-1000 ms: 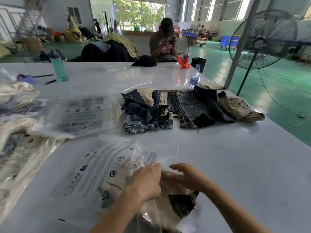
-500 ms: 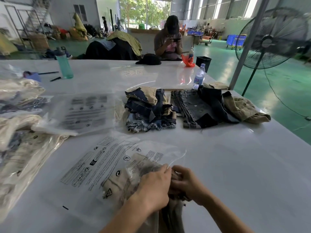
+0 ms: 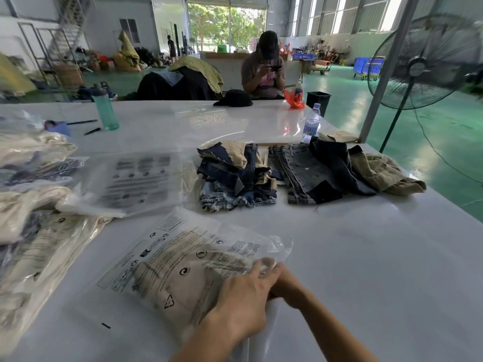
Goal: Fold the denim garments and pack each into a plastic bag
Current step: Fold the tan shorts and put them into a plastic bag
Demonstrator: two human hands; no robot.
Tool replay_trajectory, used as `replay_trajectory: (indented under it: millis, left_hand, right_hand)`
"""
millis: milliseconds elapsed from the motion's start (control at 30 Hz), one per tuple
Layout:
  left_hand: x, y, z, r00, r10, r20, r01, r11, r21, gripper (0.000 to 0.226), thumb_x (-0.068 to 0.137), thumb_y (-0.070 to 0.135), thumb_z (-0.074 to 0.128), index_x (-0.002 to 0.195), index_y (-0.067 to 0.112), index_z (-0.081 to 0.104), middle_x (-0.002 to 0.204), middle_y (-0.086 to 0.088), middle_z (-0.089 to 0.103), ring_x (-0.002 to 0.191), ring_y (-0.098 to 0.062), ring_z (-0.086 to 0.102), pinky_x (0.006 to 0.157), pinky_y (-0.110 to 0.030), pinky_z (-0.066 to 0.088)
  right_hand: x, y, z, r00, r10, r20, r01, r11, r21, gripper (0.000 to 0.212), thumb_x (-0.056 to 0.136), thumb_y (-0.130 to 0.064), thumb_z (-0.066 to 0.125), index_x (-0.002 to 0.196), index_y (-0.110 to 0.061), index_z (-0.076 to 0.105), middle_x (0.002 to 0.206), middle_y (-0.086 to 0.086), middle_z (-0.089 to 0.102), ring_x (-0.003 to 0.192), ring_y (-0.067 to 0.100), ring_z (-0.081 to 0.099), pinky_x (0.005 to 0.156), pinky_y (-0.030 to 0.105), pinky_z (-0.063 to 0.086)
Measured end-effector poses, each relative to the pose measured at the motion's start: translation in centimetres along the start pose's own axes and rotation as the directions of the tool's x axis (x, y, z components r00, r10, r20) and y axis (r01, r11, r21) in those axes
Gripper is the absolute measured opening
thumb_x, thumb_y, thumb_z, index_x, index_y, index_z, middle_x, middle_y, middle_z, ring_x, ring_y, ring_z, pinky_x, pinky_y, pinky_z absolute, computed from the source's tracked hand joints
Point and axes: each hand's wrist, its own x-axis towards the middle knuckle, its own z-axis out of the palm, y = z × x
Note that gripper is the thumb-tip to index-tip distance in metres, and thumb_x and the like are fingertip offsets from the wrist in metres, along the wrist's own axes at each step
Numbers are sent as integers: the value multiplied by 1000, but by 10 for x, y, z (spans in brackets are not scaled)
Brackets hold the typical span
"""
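On table (image 3: pixel 366 257), near edge: left hand (image 3: pixel 243 296) lies flat on plastic bag (image 3: pixel 183 257), tan garment (image 3: pixel 177 288) inside. Right hand (image 3: pixel 285 286) mostly hidden behind left, grip unclear.

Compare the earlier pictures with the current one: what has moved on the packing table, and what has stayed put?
The beige garment has gone further into the plastic bag; a second ago a dark part of it still showed at the bag's mouth, now none does. The left hand and right hand have closed together at the opening. The denim pile, spread garments and packed bags have not shifted.
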Motion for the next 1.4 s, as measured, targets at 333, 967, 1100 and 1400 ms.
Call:
replay_trajectory:
  millis: [333,967,1100,1400]
  left_hand:
    - [11,-21,37,986,124,-107,-159,885,-438,50,87,49,51,135,46,40,143,20,43,115,-2,53,103,-23,40]
    - [88,-43,41,896,-22,-444,-111,956,-273,44,99,44,33,136,27,50,155,-3,26,146,-21,11,115,-52,5]
    - [142,-39,-11,907,-106,-409,-81,906,-415,32,97,33,49,125,21,59,142,-1,47,141,-21,26,114,-57,13]
    - [155,-42,-50,823,-300,-482,-98,762,-641,15,90,32,62,85,19,69,71,6,63,73,-20,58,90,-49,47]
  right_hand:
    - [-5,45,-56,768,183,-613,-93,980,175,24,92,4,48,114,4,56,88,16,63,66,22,59,62,33,51]
    - [46,-2,-48,756,88,-649,88,968,233,19,79,0,73,97,4,70,87,13,70,78,19,61,78,31,50]
    - [44,-24,-50,769,-75,-635,126,991,36,20,73,-6,80,91,-3,74,84,11,74,75,23,67,80,38,55]
    - [27,-48,-55,816,-138,-561,30,980,-198,20,89,-28,64,77,-13,72,74,3,73,61,25,63,62,34,51]
